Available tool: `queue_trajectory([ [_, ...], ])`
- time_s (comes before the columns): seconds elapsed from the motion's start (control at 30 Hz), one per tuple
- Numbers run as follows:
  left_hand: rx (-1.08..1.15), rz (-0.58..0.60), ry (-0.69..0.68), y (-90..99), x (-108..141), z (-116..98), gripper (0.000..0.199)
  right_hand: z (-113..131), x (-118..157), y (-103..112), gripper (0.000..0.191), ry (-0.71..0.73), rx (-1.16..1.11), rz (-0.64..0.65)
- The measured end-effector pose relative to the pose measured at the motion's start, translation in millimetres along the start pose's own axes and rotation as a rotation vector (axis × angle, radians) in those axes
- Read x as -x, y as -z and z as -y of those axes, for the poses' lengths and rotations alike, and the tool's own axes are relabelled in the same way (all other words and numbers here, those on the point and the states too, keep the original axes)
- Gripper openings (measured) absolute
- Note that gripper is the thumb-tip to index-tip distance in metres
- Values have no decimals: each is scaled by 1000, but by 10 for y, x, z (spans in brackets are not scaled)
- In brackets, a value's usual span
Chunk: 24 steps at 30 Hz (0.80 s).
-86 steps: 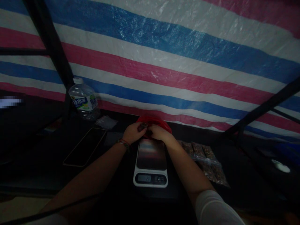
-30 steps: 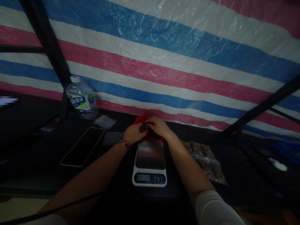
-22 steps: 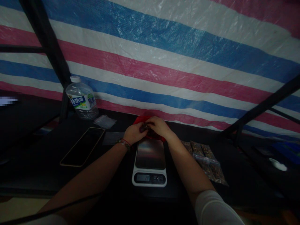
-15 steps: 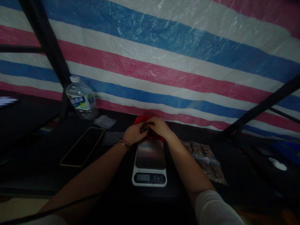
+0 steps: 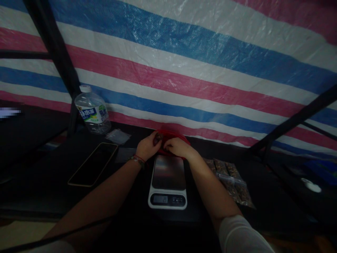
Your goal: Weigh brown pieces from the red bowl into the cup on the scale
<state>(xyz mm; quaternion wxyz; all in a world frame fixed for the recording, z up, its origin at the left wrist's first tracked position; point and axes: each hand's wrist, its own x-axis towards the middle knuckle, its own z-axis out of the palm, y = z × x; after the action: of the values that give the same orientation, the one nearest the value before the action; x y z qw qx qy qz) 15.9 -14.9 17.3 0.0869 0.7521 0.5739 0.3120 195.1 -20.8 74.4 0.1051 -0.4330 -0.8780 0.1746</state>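
Note:
My left hand (image 5: 147, 146) is closed on a small plastic bag (image 5: 158, 138) with dark brown bits, held at the left of a red tray (image 5: 181, 135); dim light blurs the bag's details. Inside the tray, the fingers of my right hand (image 5: 178, 147) are bent and pinched together, and whatever they hold is too dark to make out. Just in front of the tray lies a white kitchen scale (image 5: 168, 181) with a metal plate and a lit display. Nothing rests on the scale's plate.
Several filled zip bags (image 5: 233, 181) of brown bits lie to the right. Leftward are a phone (image 5: 93, 164), small clear bags (image 5: 118, 136) and a large plastic bottle (image 5: 92, 110). A striped tarp (image 5: 184, 77) hangs behind the black table (image 5: 52, 196), between dark metal posts (image 5: 51, 45).
My hands have moved apart: the left went leftward with the small plastic bag, while the right stays low in the tray. More of the red tray now shows between them.

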Motion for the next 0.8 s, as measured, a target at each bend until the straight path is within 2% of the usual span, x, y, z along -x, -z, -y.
queue_trajectory([
  [0.1, 3, -17, 14, 22, -14, 31, 53, 81, -59, -178, 37, 95, -80, 76],
  [0.23, 7, -36, 29, 19, -24, 66, 53, 80, -127, -314, 39, 98, -64, 134],
  [0.5, 24, -23, 37, 35, -20, 58, 50, 3, -77, -282, 35, 53, -9, 142],
  [0.8, 48, -26, 61, 39, -16, 44, 47, 24, -45, -261, 38, -48, 24, 242],
])
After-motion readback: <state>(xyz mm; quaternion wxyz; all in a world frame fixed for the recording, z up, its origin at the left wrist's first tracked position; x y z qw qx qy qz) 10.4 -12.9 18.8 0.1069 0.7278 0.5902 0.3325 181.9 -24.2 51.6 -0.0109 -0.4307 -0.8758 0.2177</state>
